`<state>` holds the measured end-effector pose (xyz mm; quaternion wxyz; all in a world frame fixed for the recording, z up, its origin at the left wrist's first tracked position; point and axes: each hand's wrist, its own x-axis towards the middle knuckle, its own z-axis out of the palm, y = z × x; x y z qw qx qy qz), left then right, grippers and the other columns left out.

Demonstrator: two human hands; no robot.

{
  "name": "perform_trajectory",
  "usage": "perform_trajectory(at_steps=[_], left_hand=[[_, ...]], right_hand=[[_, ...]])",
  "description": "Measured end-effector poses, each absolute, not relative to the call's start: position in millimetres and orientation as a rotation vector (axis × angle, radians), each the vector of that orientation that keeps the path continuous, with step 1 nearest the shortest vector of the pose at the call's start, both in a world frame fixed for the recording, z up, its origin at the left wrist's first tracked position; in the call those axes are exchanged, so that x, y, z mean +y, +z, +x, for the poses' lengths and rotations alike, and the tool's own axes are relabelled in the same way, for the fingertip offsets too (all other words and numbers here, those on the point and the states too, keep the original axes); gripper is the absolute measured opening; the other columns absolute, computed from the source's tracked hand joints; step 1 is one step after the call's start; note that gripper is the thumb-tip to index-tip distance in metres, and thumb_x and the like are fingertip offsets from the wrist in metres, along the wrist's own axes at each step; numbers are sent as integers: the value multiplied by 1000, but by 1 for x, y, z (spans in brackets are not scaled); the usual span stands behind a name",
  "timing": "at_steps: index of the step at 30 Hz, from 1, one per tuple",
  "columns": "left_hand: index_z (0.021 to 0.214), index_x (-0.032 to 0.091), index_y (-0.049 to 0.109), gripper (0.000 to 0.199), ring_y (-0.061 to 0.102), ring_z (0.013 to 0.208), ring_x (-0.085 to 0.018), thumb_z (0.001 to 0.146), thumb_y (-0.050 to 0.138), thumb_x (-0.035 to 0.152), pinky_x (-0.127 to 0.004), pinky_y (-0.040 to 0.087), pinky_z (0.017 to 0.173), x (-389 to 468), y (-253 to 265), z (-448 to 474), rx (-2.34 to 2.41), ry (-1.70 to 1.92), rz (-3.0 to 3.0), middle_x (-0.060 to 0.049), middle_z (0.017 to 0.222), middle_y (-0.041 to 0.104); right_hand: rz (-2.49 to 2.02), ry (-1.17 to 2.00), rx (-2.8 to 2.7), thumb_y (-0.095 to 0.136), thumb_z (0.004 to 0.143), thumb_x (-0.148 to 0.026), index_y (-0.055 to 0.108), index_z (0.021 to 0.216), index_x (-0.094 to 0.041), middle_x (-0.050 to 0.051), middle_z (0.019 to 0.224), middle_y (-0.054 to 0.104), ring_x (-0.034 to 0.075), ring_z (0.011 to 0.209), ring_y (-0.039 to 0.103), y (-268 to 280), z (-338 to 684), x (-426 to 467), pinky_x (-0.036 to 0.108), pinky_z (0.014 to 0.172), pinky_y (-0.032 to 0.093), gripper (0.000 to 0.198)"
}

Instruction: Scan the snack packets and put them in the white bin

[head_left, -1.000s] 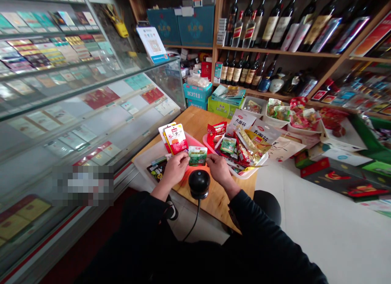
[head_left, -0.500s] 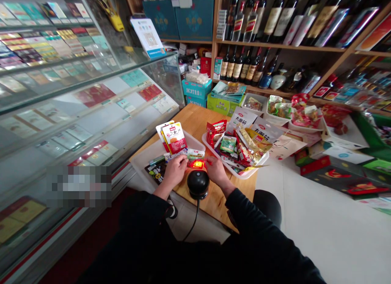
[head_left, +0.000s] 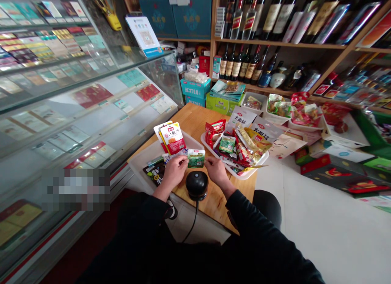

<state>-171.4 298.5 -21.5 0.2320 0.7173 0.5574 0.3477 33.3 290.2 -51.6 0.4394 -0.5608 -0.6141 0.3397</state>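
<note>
Between my two hands is a small green snack packet [head_left: 196, 159], held by its side edges. My left hand [head_left: 175, 171] pinches its left edge, and my right hand [head_left: 216, 170] pinches its right edge. Just in front of my body, below the packet, a round black barcode scanner [head_left: 196, 183] stands on the wooden table [head_left: 195, 115], its cable hanging over the near edge. To the left lies a white tray [head_left: 137, 164] with several packets in it, a white-and-red snack bag [head_left: 173, 138] among them. On the right a white basket [head_left: 243, 176] is heaped with assorted snack packets.
A glass display counter [head_left: 122, 125] runs along the left. Shelves of wine bottles [head_left: 241, 66] stand at the back. Open boxes of snacks [head_left: 279, 108] and dark cartons [head_left: 339, 174] sit on the right. A QR-code sign [head_left: 145, 36] rests on the counter.
The red-orange scanner light that lit the packet's lower part is no longer visible on it. The packet's green front shows plainly now. Both hands keep nearly the same place and grip.
</note>
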Motion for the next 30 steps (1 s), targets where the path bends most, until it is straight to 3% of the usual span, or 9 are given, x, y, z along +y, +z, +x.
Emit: perform_trajectory(at_steps=[5,9,12,15,17,20,22,25,30], left_hand=[[92,20,72,23,68,84,-21,94,56,36,-31,49,80,301,-1,-157,1469,922,1971,-5,91,75],[91,21,69,26,65,65,-17,97,53,40,-28,47,64,303,14,-138,1375,864,1917,-1,73,70],[86,21,67,28,65,64,-17,98,51,40,-27,48,64,309,22,-121,1310,845,1936,0,69,69],[92,20,70,24,69,72,-20,97,54,38,-30,52,70,318,29,-102,1253,859,1954,-4,78,73],[110,20,71,24,72,86,-22,96,56,34,-33,56,79,325,32,-88,1172,888,1953,-7,97,77],[141,22,57,49,69,113,-23,92,61,25,-37,55,97,333,37,-68,1036,923,1980,-10,133,68],[150,23,48,63,66,122,-24,89,64,20,-38,51,106,337,40,-58,986,906,2003,-11,144,61],[151,24,47,63,65,122,-24,89,63,20,-40,51,107,337,40,-51,973,850,2007,-12,145,61],[141,21,56,53,67,119,-25,90,65,25,-42,52,104,326,35,-61,1070,810,2027,-13,133,68]], right_hand=[[-1456,818,-1449,53,87,-31,69,79,-18,0,69,63,16,64,53,-33,42,284,26,63,38,22],[-1523,731,-1380,56,87,-34,62,72,-19,-2,61,56,15,59,46,-20,54,278,27,58,34,22],[-1554,655,-1319,57,87,-35,60,68,-20,-2,60,54,16,59,46,-10,68,275,27,58,33,25],[-1534,611,-1261,56,88,-33,70,80,-18,2,69,65,18,66,55,-3,84,277,28,63,41,22],[-1491,581,-1229,55,89,-31,74,98,-18,6,85,73,21,77,63,0,95,280,30,71,48,25],[-1473,484,-1226,53,87,-23,66,128,-18,11,114,73,25,97,67,0,112,286,36,86,53,44],[-1519,394,-1240,53,84,-19,57,140,-16,15,124,69,27,106,65,-2,121,288,40,93,52,56],[-1563,292,-1250,53,83,-17,53,143,-13,19,127,66,29,112,63,-4,132,283,45,98,50,60],[-1482,213,-1302,55,86,-19,63,125,-18,16,128,65,30,121,59,0,134,259,49,104,48,40]])
